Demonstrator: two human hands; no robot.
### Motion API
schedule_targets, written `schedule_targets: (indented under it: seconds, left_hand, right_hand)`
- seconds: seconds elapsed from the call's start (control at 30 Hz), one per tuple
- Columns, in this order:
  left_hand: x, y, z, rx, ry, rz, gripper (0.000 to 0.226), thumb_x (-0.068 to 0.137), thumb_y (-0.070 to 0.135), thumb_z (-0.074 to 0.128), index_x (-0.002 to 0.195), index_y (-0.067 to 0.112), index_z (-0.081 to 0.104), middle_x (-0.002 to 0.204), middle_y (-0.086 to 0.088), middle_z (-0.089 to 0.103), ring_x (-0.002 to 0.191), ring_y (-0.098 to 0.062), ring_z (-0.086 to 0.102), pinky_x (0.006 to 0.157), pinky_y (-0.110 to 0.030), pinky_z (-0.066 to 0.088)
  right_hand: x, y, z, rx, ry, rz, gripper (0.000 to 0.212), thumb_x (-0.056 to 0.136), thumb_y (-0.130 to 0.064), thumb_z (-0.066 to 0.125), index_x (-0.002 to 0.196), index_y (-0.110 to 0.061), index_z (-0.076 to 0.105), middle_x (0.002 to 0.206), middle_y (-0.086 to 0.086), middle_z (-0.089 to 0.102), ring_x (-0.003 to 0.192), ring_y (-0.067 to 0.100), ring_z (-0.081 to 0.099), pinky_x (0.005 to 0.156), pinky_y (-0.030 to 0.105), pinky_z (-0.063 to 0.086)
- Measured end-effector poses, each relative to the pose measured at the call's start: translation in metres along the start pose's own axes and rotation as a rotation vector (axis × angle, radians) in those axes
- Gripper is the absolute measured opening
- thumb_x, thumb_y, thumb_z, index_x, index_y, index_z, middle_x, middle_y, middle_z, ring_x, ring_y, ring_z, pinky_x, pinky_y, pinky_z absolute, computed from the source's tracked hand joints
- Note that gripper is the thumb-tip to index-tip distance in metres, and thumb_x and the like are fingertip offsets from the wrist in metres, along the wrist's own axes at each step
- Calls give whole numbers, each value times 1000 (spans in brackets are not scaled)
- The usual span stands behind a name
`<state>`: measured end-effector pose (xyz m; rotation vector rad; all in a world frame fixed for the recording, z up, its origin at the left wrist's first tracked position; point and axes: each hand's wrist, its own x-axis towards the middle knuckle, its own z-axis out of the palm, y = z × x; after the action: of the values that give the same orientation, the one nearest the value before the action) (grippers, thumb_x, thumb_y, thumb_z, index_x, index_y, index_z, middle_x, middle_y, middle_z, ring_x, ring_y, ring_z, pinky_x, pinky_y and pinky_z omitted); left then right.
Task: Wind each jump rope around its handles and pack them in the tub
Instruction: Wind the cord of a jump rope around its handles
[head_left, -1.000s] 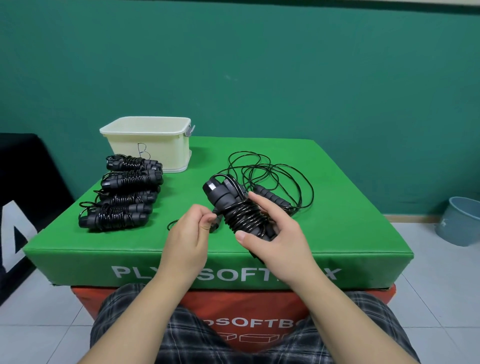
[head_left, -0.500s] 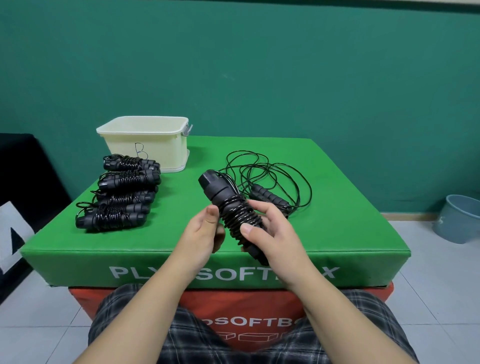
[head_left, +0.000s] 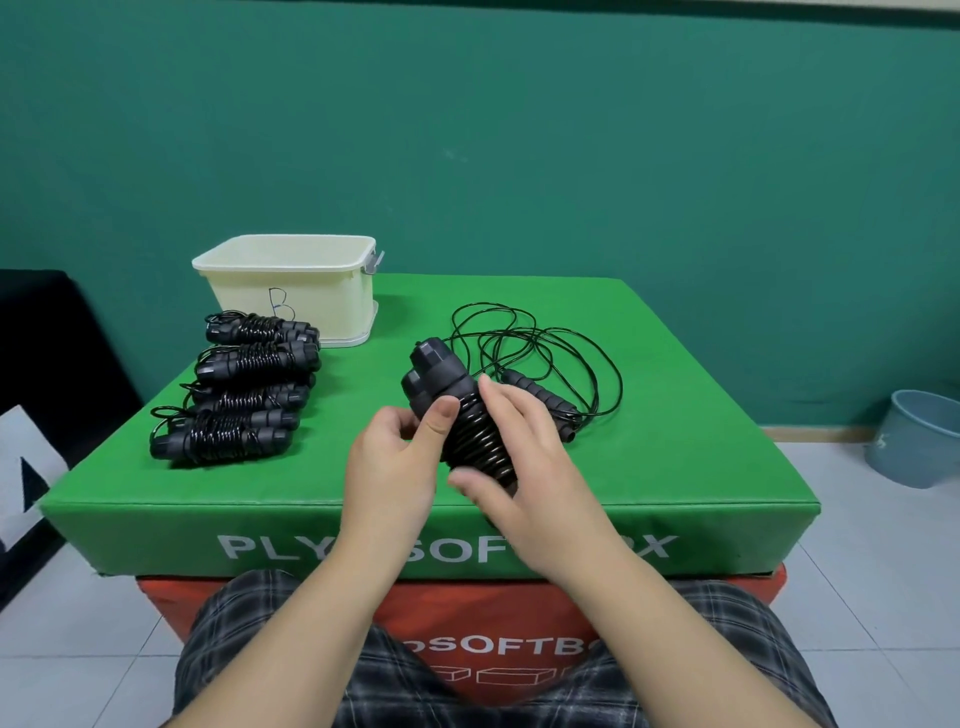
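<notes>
Head view: both hands work over the near edge of the green table (head_left: 675, 364), a padded block stacked on an orange one (head_left: 415, 613). Between them is a wound jump rope (head_left: 457, 410), its two black handles side by side, tilted with the capped ends pointing up and away toward the far left, black cord coiled tightly round the middle. The left hand (head_left: 389, 467) has its fingers curled against the left side of the bundle, thumb pressed on the coils. The right hand (head_left: 524, 457) wraps the bundle from the right, fingers curled round the lower coils and forefinger lying across the upper ones.

Just behind the right hand, toward the middle of the table, lies a loose jump rope (head_left: 540, 358), its cord spread in tangled loops with one handle showing beside the right hand's knuckles.

Along the left edge sit four wound ropes (head_left: 249, 389) in a row running from near to far, each lying crosswise, touching or nearly touching its neighbour. At the far left corner stands the cream tub (head_left: 311, 306), upright, a letter B marked on its near wall; the farthest wound rope lies just in front of it. What the tub holds cannot be seen.

On the tiled floor to the right, by the green wall, stands a blue-grey bucket (head_left: 914, 441). Plaid shorts (head_left: 249, 649) fill the bottom edge.
</notes>
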<state>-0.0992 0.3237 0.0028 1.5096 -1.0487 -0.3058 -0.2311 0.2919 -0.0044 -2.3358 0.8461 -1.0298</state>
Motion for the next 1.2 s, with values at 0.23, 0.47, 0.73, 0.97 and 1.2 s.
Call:
schedule_targets:
  seconds: [0.23, 0.47, 0.73, 0.97, 1.2]
  left_hand:
    - [9, -10, -15, 168, -56, 296, 54, 87, 63, 44, 63, 14, 51, 53, 7, 42, 51, -7, 40, 50, -22, 29]
    - [17, -28, -23, 185, -250, 480, 35, 93, 39, 42, 99, 17, 67, 75, 21, 55, 76, 8, 51, 66, -4, 34]
    - [19, -41, -23, 328, -247, 562, 21, 95, 41, 35, 75, 35, 40, 67, 16, 44, 71, 4, 48, 61, -8, 34]
    - [11, -42, -17, 351, -311, 449, 28, 95, 48, 25, 85, 30, 42, 70, 12, 48, 68, -3, 48, 63, -25, 38]
    - [15, -49, -14, 97, -337, 268, 37, 89, 55, 35, 66, 29, 48, 54, 20, 47, 51, -1, 40, 50, -17, 26]
  right_hand:
    - [1, 3, -9, 243, 91, 156, 79, 75, -42, 71, 145, -30, 35, 123, -21, 46, 115, -16, 41, 95, 4, 30]
    - [3, 5, -12, 483, 191, 275, 59, 79, -28, 72, 130, -39, 45, 124, -9, 61, 105, 0, 59, 88, 10, 43]
    - [-1, 0, -11, 579, 182, 259, 50, 85, -5, 69, 127, -28, 53, 107, -22, 64, 94, -9, 61, 80, 9, 46]
    - [-2, 2, 0, 566, 308, 286, 45, 86, -8, 68, 118, -37, 57, 111, -20, 65, 102, -2, 61, 91, 22, 48]
    - [-2, 0, -3, 593, 223, 263, 45, 87, -5, 66, 115, -39, 56, 106, -24, 66, 97, -11, 59, 83, 8, 44]
